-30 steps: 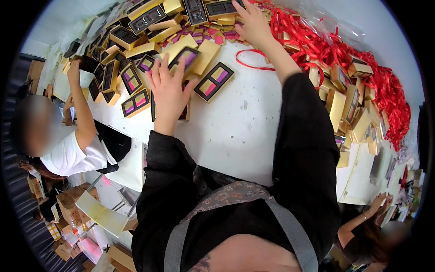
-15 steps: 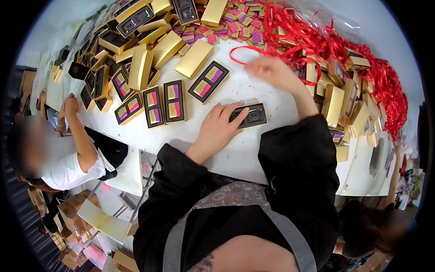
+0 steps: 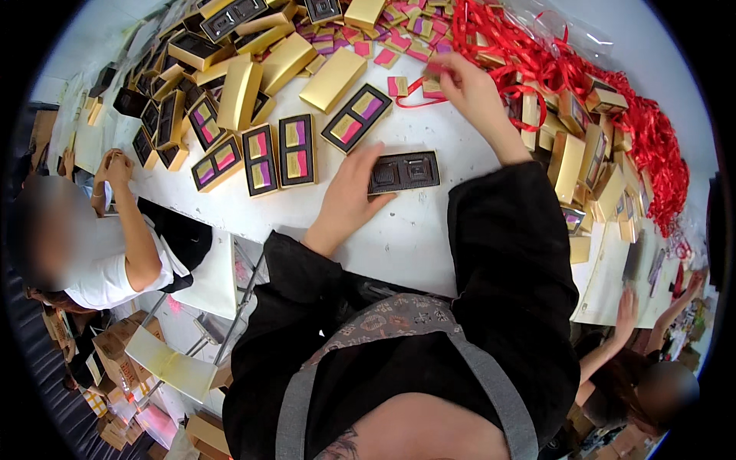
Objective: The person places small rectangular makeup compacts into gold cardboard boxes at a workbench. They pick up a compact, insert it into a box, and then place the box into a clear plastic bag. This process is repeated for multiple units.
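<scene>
On the table (image 3: 402, 241), we judge the filled boxes (image 3: 297, 149) from nine to eleven o'clock done and the empty box (image 3: 410, 172) at centre, clamped in our left hand (image 3: 351, 192), left over, while our right hand (image 3: 468, 83) at one seemingly pinches a red piece (image 3: 435, 70).

The white table (image 3: 414, 238) carries gold boxes (image 3: 333, 80), coloured squares (image 3: 386, 57) and red ribbon (image 3: 665, 172).

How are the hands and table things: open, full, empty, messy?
Black-trayed box: open, both compartments empty
Left hand: holding that box's left end
Right hand: pinching a reddish square
Nearest filled box: open, holding two squares
Gold boxes: jumbled
Red ribbons: tangled, heaped
Small squares: scattered loose
</scene>
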The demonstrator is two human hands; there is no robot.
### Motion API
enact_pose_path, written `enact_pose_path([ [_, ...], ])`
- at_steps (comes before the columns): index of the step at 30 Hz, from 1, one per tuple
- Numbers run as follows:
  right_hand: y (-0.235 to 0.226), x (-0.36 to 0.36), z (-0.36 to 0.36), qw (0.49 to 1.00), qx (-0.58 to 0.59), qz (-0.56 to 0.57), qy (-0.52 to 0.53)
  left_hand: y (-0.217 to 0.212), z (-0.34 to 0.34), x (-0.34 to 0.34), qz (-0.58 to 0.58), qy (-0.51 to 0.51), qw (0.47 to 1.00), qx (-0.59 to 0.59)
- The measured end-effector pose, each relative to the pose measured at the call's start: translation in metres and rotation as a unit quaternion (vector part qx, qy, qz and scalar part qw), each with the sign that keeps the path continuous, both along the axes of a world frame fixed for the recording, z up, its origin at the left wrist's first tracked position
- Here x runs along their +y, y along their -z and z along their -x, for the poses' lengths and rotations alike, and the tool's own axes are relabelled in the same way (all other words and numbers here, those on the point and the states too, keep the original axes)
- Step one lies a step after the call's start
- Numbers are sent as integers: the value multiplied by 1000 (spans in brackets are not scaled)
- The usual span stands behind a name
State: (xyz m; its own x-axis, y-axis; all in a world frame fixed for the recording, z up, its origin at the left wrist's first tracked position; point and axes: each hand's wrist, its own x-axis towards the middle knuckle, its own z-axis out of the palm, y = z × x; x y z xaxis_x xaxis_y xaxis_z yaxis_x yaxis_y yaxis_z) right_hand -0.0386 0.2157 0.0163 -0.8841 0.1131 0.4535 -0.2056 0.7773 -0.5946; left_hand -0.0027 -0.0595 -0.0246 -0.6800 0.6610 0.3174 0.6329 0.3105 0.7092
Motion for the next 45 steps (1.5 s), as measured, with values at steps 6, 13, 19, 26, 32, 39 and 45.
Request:
enact_pose_path([
  [6, -41, -70, -68, 918, -105, -212, -319, 14, -1, 2, -59, 13, 994, -85],
  [13, -5, -84, -68, 945, -61, -160, -278, 23, 0, 0, -79, 21, 988, -127],
  [19, 24, -104, -111, 976, 49, -105, -186, 29, 0, 0, -74, 0, 987, -143],
  [26, 22, -121, -98, 1000, -8, 10, -26, 26, 4, 1, -66, -8, 990, -127],
  [32, 22, -126, -86, 997, -41, -64, 6, 22, 3, 0, -63, -31, 996, -48],
  [39, 5, -102, -114, 958, -12, -254, -129, 18, 0, 1, -54, -27, 989, -137],
  [45, 13, -50, -63, 944, -32, -195, -263, 7, 3, 0, 10, 36, 996, 76],
])
